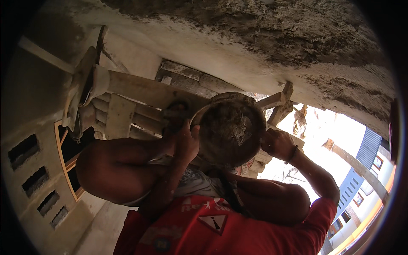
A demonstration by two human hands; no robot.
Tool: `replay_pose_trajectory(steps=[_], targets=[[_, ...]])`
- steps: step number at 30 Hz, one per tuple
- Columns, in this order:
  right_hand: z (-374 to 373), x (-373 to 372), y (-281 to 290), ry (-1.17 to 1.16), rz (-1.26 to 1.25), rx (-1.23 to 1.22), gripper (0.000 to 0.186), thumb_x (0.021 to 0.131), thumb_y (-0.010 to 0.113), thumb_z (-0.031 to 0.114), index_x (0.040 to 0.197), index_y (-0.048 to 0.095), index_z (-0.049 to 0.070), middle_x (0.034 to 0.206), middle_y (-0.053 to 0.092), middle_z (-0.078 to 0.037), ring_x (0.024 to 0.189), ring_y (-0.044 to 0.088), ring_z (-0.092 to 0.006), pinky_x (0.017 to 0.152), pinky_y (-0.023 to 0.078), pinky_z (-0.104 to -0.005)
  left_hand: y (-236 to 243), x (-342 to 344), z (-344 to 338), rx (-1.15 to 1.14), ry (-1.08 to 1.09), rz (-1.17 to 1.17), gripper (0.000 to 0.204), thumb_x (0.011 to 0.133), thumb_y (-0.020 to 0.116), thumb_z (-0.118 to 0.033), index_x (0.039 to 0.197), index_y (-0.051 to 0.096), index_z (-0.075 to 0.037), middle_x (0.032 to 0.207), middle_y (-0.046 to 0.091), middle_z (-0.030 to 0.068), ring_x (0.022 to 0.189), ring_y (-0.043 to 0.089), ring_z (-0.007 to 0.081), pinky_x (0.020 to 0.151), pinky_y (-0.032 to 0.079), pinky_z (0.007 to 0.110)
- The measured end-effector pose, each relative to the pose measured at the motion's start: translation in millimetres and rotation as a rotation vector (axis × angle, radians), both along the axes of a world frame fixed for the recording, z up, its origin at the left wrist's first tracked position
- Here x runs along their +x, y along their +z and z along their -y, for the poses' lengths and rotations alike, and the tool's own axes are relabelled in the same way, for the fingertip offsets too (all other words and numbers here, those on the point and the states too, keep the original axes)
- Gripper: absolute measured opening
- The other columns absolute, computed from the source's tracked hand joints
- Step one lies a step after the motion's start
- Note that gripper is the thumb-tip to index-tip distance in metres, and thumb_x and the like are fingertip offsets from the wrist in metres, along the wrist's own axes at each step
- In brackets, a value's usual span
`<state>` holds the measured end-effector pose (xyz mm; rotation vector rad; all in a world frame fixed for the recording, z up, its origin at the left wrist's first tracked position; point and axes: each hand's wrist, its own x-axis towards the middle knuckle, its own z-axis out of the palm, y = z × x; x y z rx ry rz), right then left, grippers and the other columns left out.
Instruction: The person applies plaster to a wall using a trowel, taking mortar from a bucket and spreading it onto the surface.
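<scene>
A dark round bucket (211,146) is in front of my bent knees, its mouth facing up toward me. Lumpy grey mortar (239,129) lies inside it. My left hand (187,142) grips the left side of the rim, thumb up. On the opposite side my right hand (278,143), with a dark band at the wrist, is closed at the rim. Its fingertips are partly hidden against the bucket.
Wooden planks (148,90) form a platform under and around me, with gaps between boards. A rough, partly plastered surface (297,38) spans the top. Timber props (278,102) stand beyond the bucket. At left are a wall with openings (36,180) and a wooden window frame (63,161).
</scene>
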<state>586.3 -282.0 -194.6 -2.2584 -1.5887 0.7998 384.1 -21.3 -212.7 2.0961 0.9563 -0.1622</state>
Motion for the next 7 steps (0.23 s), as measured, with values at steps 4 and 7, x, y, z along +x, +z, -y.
replay_pose_trajectory(steps=[4, 7], targets=[[13, -4, -6, -0.027, 0.077, 0.082, 0.024, 0.087, 0.066, 0.027, 0.105, 0.063, 0.013, 0.073, 0.06, -0.007, 0.066, 0.066, -0.0257, 0.053, 0.054, -0.0381, 1, 2, -5, -0.023, -0.02, -0.017, 0.041, 0.1, 0.048, -0.032, 0.122, 0.048, 0.002, 0.105, 0.062, 0.0324, 0.101, 0.058, 0.0499, 0.084, 0.046, 0.049], [8, -2, -12, -0.002, 0.187, -0.067, 0.028, 0.082, 0.071, 0.029, 0.104, 0.063, 0.014, 0.075, 0.062, -0.006, 0.063, 0.066, -0.0253, 0.053, 0.055, -0.0381, 3, 6, -8, -0.083, 0.0, -0.113, 0.042, 0.1, 0.047, -0.034, 0.124, 0.048, 0.001, 0.112, 0.06, 0.0337, 0.107, 0.057, 0.0492, 0.089, 0.043, 0.051]])
